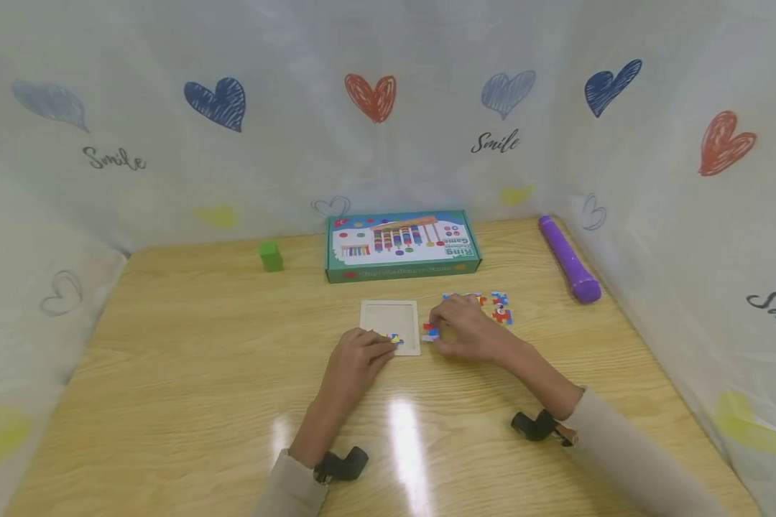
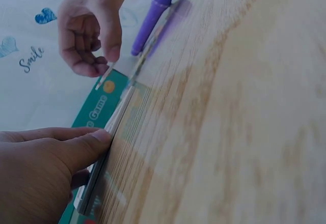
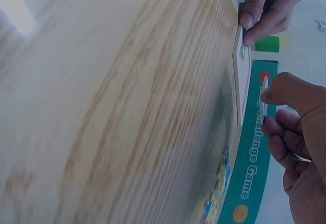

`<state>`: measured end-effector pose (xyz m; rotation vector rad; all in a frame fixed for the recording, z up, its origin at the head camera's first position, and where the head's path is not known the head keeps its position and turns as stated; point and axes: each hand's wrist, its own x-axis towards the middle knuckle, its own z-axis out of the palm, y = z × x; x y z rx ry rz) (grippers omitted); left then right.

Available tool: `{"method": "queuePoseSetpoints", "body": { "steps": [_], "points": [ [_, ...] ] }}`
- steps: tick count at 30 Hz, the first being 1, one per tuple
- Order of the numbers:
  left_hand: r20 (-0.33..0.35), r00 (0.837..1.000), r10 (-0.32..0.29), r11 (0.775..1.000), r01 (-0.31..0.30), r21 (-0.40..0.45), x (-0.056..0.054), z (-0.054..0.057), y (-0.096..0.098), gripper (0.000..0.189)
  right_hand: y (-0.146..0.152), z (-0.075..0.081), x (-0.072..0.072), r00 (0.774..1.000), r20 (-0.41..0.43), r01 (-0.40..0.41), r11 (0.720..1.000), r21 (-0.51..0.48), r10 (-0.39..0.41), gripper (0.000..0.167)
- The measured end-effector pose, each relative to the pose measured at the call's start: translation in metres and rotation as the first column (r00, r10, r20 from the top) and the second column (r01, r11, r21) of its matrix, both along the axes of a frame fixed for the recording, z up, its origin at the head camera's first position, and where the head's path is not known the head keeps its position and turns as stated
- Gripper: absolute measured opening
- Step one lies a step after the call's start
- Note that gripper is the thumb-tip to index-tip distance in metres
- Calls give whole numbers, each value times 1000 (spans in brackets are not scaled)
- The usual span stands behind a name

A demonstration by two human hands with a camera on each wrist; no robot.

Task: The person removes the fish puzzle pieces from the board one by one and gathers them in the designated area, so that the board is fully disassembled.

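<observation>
Supporting it all, the surface (image 1: 200, 359) bears a green-edged game box (image 1: 402, 245). Nearer are the right hand (image 1: 467, 327), the left hand (image 1: 354, 353) and a square tray (image 1: 391, 316). The right hand pinches one puzzle piece (image 1: 430, 331) beside the tray; the left hand touches another piece (image 1: 396, 339) inside, its grip unclear.

On the table (image 1: 200, 323), a tray (image 1: 391, 316) lies before the box (image 1: 403, 244) and left of loose puzzle pieces (image 1: 501, 312).

Plain beige sleeves (image 1: 630, 449), rounded black wrist-worn devices (image 1: 348, 464), bare, ungloved hands (image 1: 356, 357)
</observation>
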<state>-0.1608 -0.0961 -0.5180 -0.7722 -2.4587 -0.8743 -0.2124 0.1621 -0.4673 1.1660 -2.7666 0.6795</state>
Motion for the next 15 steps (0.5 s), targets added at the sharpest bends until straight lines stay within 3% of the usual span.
{"method": "queuePoseSetpoints", "body": {
  "steps": [15],
  "points": [
    [-14,1000,2,1000,-2,5,0,0,1,13,20,4,4,999,-37,28,1000,-3,-28,17]
  ]
}}
